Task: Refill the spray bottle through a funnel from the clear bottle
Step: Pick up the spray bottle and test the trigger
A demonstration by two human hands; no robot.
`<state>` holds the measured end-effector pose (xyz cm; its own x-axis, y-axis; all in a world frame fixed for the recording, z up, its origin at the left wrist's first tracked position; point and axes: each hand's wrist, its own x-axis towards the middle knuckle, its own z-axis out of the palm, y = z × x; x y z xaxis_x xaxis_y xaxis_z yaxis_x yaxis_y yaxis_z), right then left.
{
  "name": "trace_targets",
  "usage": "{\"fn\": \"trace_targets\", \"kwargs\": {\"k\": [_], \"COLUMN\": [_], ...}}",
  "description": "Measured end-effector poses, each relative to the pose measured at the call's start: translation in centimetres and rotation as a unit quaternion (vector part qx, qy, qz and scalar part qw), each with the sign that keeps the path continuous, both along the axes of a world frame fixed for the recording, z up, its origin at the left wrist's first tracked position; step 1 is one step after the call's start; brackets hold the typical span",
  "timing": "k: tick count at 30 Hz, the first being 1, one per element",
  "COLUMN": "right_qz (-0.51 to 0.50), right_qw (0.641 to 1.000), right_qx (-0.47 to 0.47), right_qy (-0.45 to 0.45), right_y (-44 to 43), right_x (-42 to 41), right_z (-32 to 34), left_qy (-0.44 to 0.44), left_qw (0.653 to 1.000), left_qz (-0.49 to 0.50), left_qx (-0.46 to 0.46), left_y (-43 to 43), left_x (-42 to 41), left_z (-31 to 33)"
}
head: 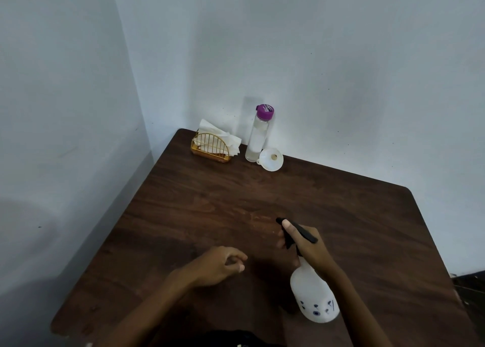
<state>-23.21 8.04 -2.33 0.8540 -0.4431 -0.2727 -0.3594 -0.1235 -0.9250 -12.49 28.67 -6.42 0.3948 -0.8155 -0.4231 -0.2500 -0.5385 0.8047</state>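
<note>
My right hand grips the black trigger head of a white spray bottle, which is lifted and tilted over the near right part of the dark wooden table; small blue marks show on its body. My left hand hovers over the table to the left of it, fingers loosely curled, holding nothing. A tall clear bottle with a purple cap stands at the far edge by the wall. A white funnel lies on its side just right of that bottle's base.
A gold wire napkin holder with white tissues stands at the far left corner, next to the clear bottle. White walls close in the table at the back and left. The table's right edge drops to a dark floor.
</note>
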Motion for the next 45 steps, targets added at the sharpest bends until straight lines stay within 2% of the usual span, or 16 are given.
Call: {"fn": "trace_targets", "kwargs": {"k": [2,7,12,14,19,24,27,30,32,34,38,40,42,45], "right_qz": [0.03,-0.073,0.082,0.104,-0.048,-0.018,-0.01,-0.142,-0.194,-0.18,-0.045,-0.011,-0.039,-0.154], "right_qw": [1.0,0.997,0.995,0.993,0.996,0.989,0.988,0.98,0.971,0.976,0.997,0.999,0.999,0.987], "right_qx": [0.004,-0.025,-0.037,-0.042,-0.068,-0.126,-0.135,-0.131,-0.126,-0.11,-0.049,-0.019,-0.013,-0.022], "right_qy": [-0.001,-0.026,0.035,0.034,0.007,0.072,0.07,0.049,0.054,0.058,0.05,0.025,-0.009,-0.031], "right_y": [-0.1,-0.5,-1.1,-1.4,-1.6,-2.0,-2.6,-2.7,-2.6,-2.8,-3.4,-3.4,-3.1,-2.4], "right_x": [-0.1,-0.2,-0.2,-0.4,-0.5,0.3,0.2,0.0,0.0,0.0,-0.2,-0.3,0.0,0.8], "right_z": [0.1,-0.7,-0.7,-0.5,-1.4,-1.3,-1.2,-1.7,-1.8,-1.7,-0.4,0.1,0.1,-0.2], "left_qy": [0.001,-0.009,-0.008,-0.011,-0.022,-0.006,-0.009,-0.024,-0.025,-0.019,-0.019,-0.015,-0.014,-0.016], "left_qw": [1.0,1.0,1.0,1.0,0.999,1.0,0.999,0.999,0.999,0.999,0.999,0.999,0.999,0.999], "left_qz": [0.005,0.014,0.012,0.016,0.022,0.021,0.026,0.027,0.029,0.028,0.031,0.028,0.024,0.021], "left_qx": [-0.004,-0.012,-0.009,-0.011,-0.015,-0.013,-0.02,-0.021,-0.021,-0.02,-0.022,-0.022,-0.019,-0.022], "left_y": [0.0,-0.1,0.0,0.0,0.0,0.1,0.2,0.1,0.2,0.1,0.0,-0.1,-0.2,-0.4], "left_x": [0.0,0.0,0.0,0.0,-0.2,-0.1,0.1,0.4,0.6,0.7,0.8,0.8,0.8,0.7], "left_z": [0.0,-0.2,-0.1,-0.1,-0.2,-0.3,-0.2,-0.1,-0.1,-0.1,0.0,-0.1,0.0,0.1]}}
